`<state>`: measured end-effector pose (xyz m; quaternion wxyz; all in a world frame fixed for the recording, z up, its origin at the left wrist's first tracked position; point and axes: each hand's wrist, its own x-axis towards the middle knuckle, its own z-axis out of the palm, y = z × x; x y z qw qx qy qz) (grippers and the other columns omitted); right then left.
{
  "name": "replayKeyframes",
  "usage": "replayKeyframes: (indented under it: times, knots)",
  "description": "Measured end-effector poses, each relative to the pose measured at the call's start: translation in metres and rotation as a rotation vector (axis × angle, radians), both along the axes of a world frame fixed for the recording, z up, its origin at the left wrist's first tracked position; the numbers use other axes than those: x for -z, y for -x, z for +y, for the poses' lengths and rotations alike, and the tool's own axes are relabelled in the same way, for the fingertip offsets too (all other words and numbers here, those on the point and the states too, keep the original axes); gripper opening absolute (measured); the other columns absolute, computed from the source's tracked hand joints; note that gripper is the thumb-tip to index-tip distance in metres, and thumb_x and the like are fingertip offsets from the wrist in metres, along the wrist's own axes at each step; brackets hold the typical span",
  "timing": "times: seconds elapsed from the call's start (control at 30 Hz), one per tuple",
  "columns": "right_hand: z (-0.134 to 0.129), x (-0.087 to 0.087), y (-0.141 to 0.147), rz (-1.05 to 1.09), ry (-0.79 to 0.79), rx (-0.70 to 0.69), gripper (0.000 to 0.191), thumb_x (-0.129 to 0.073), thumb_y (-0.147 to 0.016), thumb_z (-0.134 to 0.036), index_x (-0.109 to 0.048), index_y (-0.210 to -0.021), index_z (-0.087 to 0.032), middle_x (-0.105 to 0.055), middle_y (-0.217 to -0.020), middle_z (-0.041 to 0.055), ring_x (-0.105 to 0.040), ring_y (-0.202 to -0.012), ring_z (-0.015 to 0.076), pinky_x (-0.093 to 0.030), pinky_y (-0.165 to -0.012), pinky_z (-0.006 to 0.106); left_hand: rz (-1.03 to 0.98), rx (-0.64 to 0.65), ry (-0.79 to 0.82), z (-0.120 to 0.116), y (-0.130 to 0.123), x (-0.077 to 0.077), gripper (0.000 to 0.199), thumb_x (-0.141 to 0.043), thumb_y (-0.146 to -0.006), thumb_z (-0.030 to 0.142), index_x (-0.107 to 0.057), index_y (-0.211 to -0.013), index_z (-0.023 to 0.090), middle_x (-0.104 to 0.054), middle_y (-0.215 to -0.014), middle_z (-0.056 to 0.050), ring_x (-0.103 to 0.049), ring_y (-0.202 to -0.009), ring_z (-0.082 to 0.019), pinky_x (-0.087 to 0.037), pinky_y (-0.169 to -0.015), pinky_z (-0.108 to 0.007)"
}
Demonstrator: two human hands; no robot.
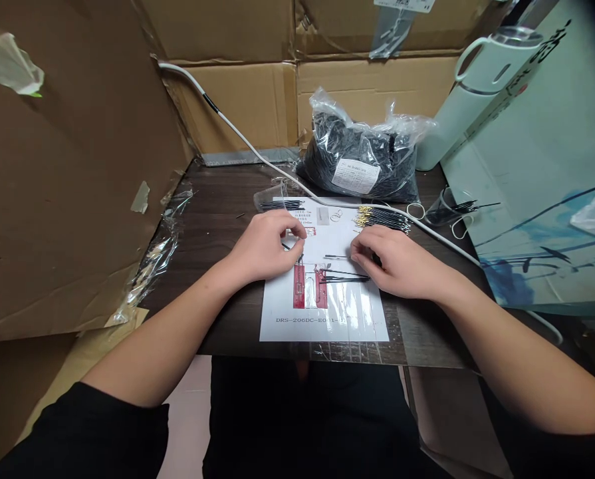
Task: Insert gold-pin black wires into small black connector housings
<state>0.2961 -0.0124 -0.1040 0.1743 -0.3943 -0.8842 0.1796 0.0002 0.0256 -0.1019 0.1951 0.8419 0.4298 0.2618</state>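
Note:
My left hand (pixel 267 245) is over the left side of a printed white sheet (pixel 277 329), its thumb and index finger curled close together. A short dark piece shows by the thumb; whether it is held I cannot make out. At the sheet's right side, the fingertips of my right hand (pixel 399 261) are closed on the end of a thin black wire (pixel 334 257), which points left. Below it, several black wires (pixel 344 276) lie beside the red-and-white printed picture (pixel 300 287). A bundle of black wires with yellowish ends (pixel 377 218) lies just behind my right hand.
A clear bag of black pieces (pixel 361 156) stands at the back, with a white cable (pixel 257 154) running in front. Behind my left hand is a clear cup (pixel 270 197) on its side. At right are another cup (pixel 441 207) and a pale bottle (pixel 469 100). Cardboard walls surround the table.

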Motion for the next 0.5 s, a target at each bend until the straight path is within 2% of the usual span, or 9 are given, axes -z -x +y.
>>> replayKeyframes:
  times: [0.17,0.37,0.5]
  knots:
    - [-0.003,-0.005,0.001,-0.038,0.118,-0.066,0.014,-0.057,-0.104,-0.017,-0.064,-0.092,-0.020,-0.069,-0.091,0.0076,-0.061,-0.084,0.0235,-0.048,-0.080,0.039,0.094,0.005,0.026,0.002,0.002,0.004,0.015,-0.071,-0.089,0.020,-0.083,-0.097,0.019,-0.079,-0.104,-0.008,-0.071,-0.091,-0.025,-0.056,-0.094,-0.041]
    - [-0.003,-0.008,0.002,-0.004,0.145,-0.127,0.016,-0.058,-0.104,-0.018,-0.069,-0.093,-0.021,-0.072,-0.091,0.0071,-0.064,-0.083,0.0229,-0.048,-0.080,0.037,0.126,-0.030,0.033,0.004,0.004,0.005,0.017,-0.071,-0.091,0.020,-0.085,-0.100,0.019,-0.081,-0.105,-0.008,-0.071,-0.089,-0.025,-0.057,-0.095,-0.042]
    - [0.004,-0.006,-0.010,-0.062,0.016,0.035,0.015,-0.060,-0.104,-0.024,-0.071,-0.096,-0.019,-0.072,-0.091,0.0087,-0.066,-0.081,0.0242,-0.047,-0.076,0.037,0.149,-0.033,0.023,0.004,0.003,0.008,0.014,-0.071,-0.093,0.023,-0.084,-0.096,0.019,-0.081,-0.103,-0.009,-0.071,-0.088,-0.025,-0.057,-0.091,-0.042]
